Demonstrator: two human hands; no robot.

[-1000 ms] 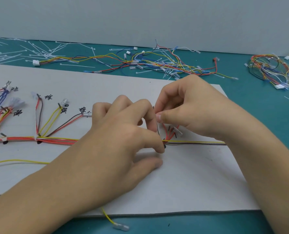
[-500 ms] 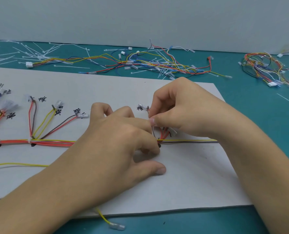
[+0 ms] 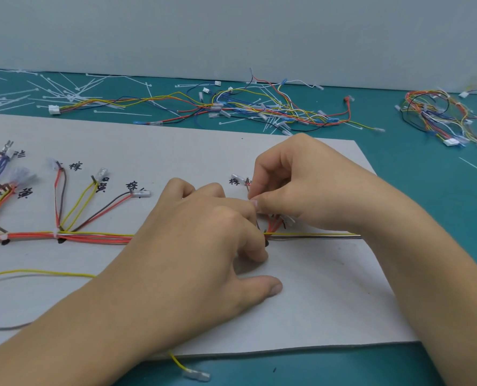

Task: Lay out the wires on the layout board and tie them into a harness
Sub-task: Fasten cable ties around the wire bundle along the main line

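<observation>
Hands meet right of board centre: left hand (image 3: 204,232) curls down, pinning wire trunk (image 3: 92,237) to layout board (image 3: 315,302); right hand (image 3: 301,185) pinches red branch wires (image 3: 273,225), prob. steadying junction for tying.

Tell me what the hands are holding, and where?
The left hand grips the wire bundle where the red branch wires split off. The right hand seems to pinch those branch wires higher up, near their white connector.

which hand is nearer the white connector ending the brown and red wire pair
Left. The left hand lies just right of the white connector; the right hand is farther right, beyond the left.
</observation>
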